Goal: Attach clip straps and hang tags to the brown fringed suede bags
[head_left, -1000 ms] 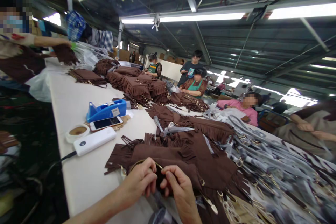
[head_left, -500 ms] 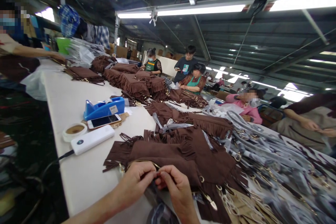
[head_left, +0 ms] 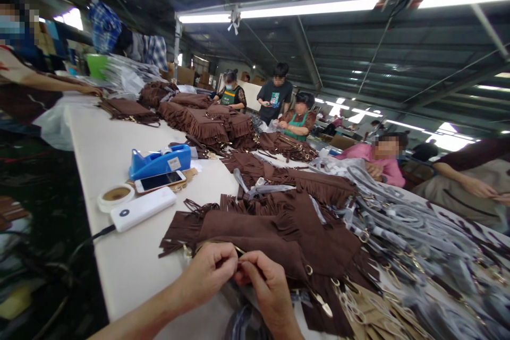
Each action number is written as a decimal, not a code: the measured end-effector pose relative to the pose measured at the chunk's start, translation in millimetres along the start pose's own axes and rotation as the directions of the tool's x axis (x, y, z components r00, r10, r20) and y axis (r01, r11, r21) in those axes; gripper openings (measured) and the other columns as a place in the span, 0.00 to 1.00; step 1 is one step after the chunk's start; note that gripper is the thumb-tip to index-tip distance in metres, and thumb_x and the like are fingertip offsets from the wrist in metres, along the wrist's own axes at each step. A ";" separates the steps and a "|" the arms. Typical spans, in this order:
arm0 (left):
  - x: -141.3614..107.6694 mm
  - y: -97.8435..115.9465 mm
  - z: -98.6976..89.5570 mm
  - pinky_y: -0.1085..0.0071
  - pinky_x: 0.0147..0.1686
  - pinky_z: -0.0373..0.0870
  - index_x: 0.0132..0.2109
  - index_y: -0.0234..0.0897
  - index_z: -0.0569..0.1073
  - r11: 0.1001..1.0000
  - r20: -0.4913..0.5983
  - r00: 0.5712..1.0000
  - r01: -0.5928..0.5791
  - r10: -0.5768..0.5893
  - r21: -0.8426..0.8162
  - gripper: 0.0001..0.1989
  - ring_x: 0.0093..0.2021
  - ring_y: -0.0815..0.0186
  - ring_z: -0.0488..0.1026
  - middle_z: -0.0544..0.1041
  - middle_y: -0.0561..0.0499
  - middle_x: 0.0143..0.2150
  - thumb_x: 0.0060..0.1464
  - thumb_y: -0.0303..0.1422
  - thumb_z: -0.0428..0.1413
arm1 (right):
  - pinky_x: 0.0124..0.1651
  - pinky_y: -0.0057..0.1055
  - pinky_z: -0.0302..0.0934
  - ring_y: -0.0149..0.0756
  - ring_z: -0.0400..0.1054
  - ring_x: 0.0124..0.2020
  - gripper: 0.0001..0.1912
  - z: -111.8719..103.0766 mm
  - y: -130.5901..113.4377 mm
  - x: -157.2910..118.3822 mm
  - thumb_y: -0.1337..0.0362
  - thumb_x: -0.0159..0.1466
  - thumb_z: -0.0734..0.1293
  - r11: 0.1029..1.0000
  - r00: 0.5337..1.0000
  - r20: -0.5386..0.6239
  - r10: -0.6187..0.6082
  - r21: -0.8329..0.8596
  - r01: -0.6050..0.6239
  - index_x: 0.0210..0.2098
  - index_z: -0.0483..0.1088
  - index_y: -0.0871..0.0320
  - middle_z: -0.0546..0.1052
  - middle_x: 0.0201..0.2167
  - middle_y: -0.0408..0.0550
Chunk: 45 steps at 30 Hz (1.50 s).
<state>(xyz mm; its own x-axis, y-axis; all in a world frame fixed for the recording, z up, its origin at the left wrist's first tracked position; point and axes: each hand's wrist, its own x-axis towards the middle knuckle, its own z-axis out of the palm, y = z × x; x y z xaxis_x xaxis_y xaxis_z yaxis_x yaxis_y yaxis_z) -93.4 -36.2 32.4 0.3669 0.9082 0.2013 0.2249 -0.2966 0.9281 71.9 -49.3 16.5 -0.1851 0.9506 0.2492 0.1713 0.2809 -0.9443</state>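
A brown fringed bag (head_left: 247, 226) lies on the table in front of me, with a gold-coloured edge along its near opening. My left hand (head_left: 213, 271) is closed in a pinch at that opening. Fingertip to fingertip with it, my right hand (head_left: 268, 287) pinches too, thumb against forefinger. Whatever sits between the fingers is too small and too hidden to name. Below the hands is a clear plastic-wrapped bundle (head_left: 247, 324), partly covered by my right wrist. A gold metal tip (head_left: 323, 305) hangs off the bag's right side.
Left on the white table (head_left: 115, 271) are a blue tape dispenser (head_left: 161, 162), a phone (head_left: 159, 182), a tape roll (head_left: 115, 196) and a cabled white power bank (head_left: 143, 209). Plastic-wrapped straps (head_left: 414, 223) and tan tags (head_left: 370, 305) cover the right. Brown bags (head_left: 199, 122) and co-workers are beyond.
My hands stay pinched together at the bag's opening, with only slight finger movement. The view has shifted a little. A co-worker in pink at the right has changed head position.
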 end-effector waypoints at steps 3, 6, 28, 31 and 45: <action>-0.6 -3.0 -0.1 0.74 0.25 0.53 0.23 0.36 0.64 1.000 0.000 1.000 0.010 -0.010 0.016 0.12 0.24 0.70 0.59 0.66 0.55 0.22 0.52 0.34 0.46 | 0.30 0.25 0.67 0.34 0.72 0.25 0.16 -0.4 -1.2 0.4 0.53 0.65 0.64 0.999 1.000 0.014 -0.009 -0.031 0.010 0.30 0.75 0.57 0.78 0.23 0.45; -1.8 -6.3 0.3 0.74 0.25 0.53 0.23 0.36 0.63 0.999 0.005 1.000 0.010 -0.010 0.032 0.12 0.25 0.70 0.58 0.64 0.56 0.22 0.53 0.33 0.46 | 0.30 0.24 0.65 0.33 0.71 0.25 0.14 -1.8 -2.1 -0.1 0.57 0.67 0.62 0.984 0.995 0.027 -0.092 -0.149 0.095 0.30 0.74 0.56 0.77 0.23 0.44; -1.1 -10.6 1.5 0.74 0.23 0.48 0.22 0.36 0.59 0.961 -0.014 0.986 -0.161 0.168 0.223 0.10 0.22 0.73 0.55 0.59 0.58 0.20 0.50 0.28 0.46 | 0.31 0.23 0.61 0.32 0.70 0.24 0.13 0.4 -0.2 -0.2 0.59 0.67 0.61 0.989 0.997 0.068 0.026 -0.144 -0.016 0.28 0.68 0.57 0.75 0.21 0.42; -1.6 -12.3 0.3 0.74 0.24 0.48 0.22 0.36 0.58 0.936 0.009 0.978 -0.202 0.208 0.289 0.10 0.22 0.73 0.56 0.60 0.57 0.20 0.51 0.27 0.46 | 0.31 0.22 0.60 0.30 0.69 0.24 0.13 -2.1 -2.5 -1.6 0.61 0.67 0.60 0.975 0.996 0.086 0.007 -0.224 0.012 0.27 0.67 0.57 0.75 0.21 0.42; -10.2 -5.6 -13.2 0.72 0.39 0.66 0.43 0.39 0.72 0.789 0.097 0.918 -0.381 0.385 0.482 0.08 0.39 0.65 0.72 0.76 0.50 0.40 0.62 0.27 0.49 | 0.42 0.27 0.68 0.37 0.76 0.40 0.09 -9.9 -4.3 -30.6 0.63 0.67 0.61 0.724 0.922 0.061 -0.382 -0.600 0.340 0.43 0.71 0.54 0.79 0.39 0.50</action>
<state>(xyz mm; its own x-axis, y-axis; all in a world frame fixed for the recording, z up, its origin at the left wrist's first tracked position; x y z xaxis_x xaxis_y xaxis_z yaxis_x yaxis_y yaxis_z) -110.3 -39.9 29.3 0.5111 0.6909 0.5113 0.4725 -0.7227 0.5044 86.5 -78.2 15.0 -0.2954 0.7611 0.5775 0.6416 0.6059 -0.4703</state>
